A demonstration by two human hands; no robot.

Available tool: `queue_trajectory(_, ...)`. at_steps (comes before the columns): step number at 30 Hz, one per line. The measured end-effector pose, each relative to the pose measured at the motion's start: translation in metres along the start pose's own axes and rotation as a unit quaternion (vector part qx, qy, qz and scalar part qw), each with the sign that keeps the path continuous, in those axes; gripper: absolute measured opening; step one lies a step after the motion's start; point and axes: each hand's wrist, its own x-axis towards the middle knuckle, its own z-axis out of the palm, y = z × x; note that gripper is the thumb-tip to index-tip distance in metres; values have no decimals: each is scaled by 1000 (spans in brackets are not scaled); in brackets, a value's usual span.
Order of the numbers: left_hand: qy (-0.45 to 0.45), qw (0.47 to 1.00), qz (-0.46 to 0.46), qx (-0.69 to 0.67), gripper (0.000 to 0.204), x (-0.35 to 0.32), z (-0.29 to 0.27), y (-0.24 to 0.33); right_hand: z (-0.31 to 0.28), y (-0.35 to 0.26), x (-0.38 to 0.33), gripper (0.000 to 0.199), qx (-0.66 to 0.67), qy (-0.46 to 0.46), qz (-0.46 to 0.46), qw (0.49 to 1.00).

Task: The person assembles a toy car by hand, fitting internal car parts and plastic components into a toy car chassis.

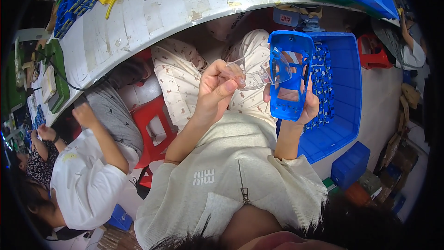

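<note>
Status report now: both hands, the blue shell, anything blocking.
Left hand pinching clear plastic insert. Right hand gripping blue car shell over blue crate. Nothing between insert and shell.

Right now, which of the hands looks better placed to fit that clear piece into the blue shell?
Probably the left hand: it already pinches the clear plastic piece beside the blue shell, which the right hand grips.

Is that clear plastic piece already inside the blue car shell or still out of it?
Partly in: the clear plastic piece overlaps the blue car shell; seating unclear.
</note>
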Motion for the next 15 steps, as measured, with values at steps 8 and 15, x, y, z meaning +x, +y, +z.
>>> queue_trajectory(8,9,1000,1,0,14,1,-2,-1,6,-1,0,75,-100,24,-27,994)
queue_trajectory(15,21,1000,-11,-15,15,2,-4,0,4,1,2,75,-144,5,-79,986)
